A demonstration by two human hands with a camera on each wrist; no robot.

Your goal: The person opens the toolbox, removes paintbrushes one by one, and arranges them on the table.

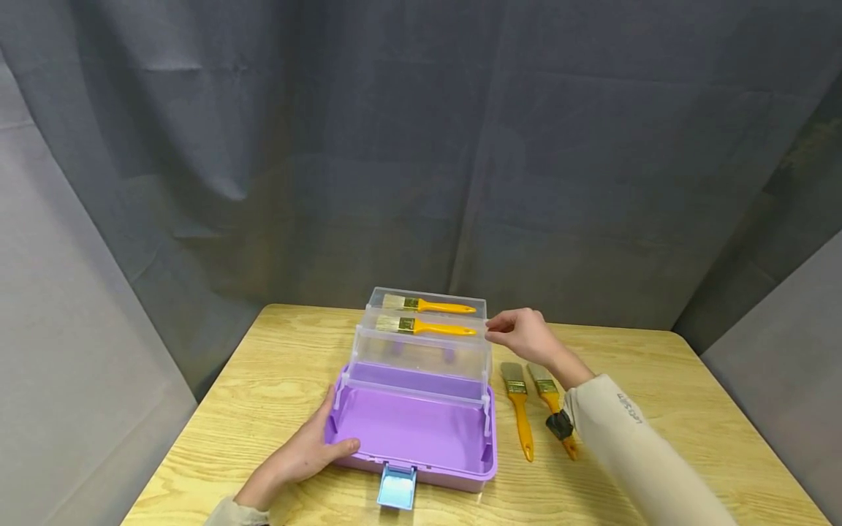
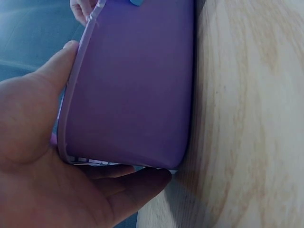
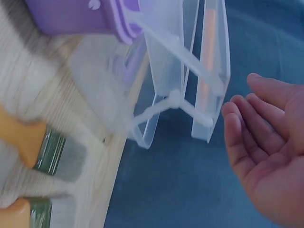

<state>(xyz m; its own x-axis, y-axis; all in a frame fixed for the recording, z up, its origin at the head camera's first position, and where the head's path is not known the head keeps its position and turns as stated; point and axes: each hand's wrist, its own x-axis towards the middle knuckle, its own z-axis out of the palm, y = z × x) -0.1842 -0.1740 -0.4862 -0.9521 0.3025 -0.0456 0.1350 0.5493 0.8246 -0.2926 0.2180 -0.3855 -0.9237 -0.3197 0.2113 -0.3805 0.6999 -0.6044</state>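
A purple toolbox [image 1: 408, 431] with clear fold-out trays [image 1: 421, 358] stands unfolded on the table. My left hand [image 1: 305, 447] grips its left front corner, the thumb over the rim and the fingers round the side wall [image 2: 128, 90]. Two paintbrushes with yellow handles, a rear paintbrush [image 1: 447, 307] and a front paintbrush [image 1: 444, 329], lie crosswise in the upper clear part. Beside that part's right end is my right hand [image 1: 526, 336], fingers loosely bent around nothing. In the right wrist view, a gap separates the right hand [image 3: 266, 142] from the tray.
Right of the toolbox, two more paintbrushes lie on the wooden table [image 1: 263, 380]: a left one [image 1: 520, 409] and a right one [image 1: 544, 387], partly covered by the right wrist. A light-blue latch [image 1: 397, 486] hangs at the box front. Behind hangs a dark grey curtain [image 1: 395, 146].
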